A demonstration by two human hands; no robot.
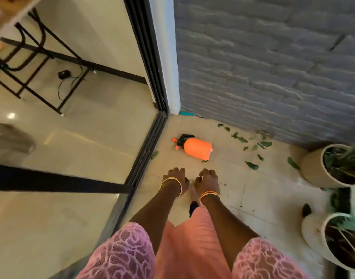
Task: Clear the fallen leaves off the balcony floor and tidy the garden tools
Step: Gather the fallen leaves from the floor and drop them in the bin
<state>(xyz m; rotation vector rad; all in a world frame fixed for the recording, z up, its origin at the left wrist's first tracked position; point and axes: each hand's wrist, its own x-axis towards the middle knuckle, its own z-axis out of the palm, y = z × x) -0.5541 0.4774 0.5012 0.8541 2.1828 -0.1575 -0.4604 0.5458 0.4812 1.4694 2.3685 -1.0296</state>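
An orange spray bottle [196, 148] with a black pump top lies on its side on the beige balcony tiles. Several green leaves [251, 165] are scattered to its right, toward the grey brick wall. A teal-handled tool [187, 113] lies in the corner where wall meets door frame. My left hand [176, 178] and my right hand [207, 179] hang side by side over the floor, short of the bottle, fingers curled downward and holding nothing.
Black sliding-door track [144, 152] runs along the left, with a room and a metal-legged table beyond. Two white plant pots [315, 168] [317, 236] stand at the right edge. A single leaf [154, 154] lies by the track.
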